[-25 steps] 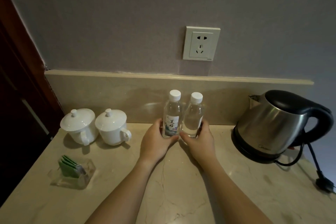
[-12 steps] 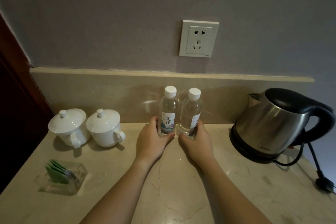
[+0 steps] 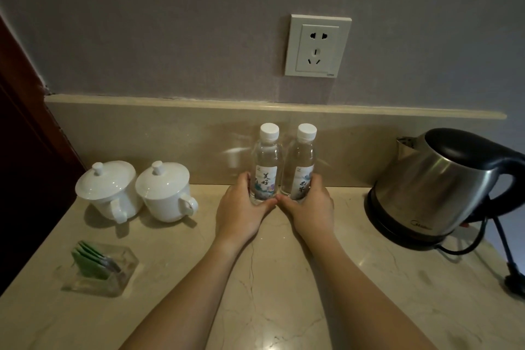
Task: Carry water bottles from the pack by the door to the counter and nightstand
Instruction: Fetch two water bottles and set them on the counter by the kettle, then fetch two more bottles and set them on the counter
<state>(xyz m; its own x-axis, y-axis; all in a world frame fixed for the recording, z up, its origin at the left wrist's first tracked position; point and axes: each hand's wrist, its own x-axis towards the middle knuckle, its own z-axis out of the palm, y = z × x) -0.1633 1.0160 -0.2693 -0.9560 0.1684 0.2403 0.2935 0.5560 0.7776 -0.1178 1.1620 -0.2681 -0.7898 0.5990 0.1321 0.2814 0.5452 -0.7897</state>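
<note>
Marble-topped and pale, the table [image 3: 255, 293] runs up to a low stone ledge under a grey wall with a socket [image 3: 317, 46]. We have two small water bottles standing upright side by side at the middle of the back edge, just touching or nearly so. Our left hand [image 3: 241, 213] is curled round the base of the left bottle [image 3: 265, 170], thumb in front and fingers behind, and our right hand [image 3: 311, 212] wraps the base of the right bottle [image 3: 301, 169] the same way; both grips are closed on the bottles, with the thumb tips almost meeting between them. Toward the left edge sit two lidded white cups [image 3: 136, 190] and, nearer the front left corner, a clear tray of green sachets [image 3: 98, 270]; a steel kettle [image 3: 437, 187] stands by the right edge. We judge the bottles full, so light but bottom-steady, with thin plastic walls that give under a squeeze and a smooth label that could slip; the waist at the label, or low on the body as now, is the sound place to hold. Compared with half a second ago, the labels have turned more to the front, especially on the right bottle, while the bottles stay in the same spot.
</note>
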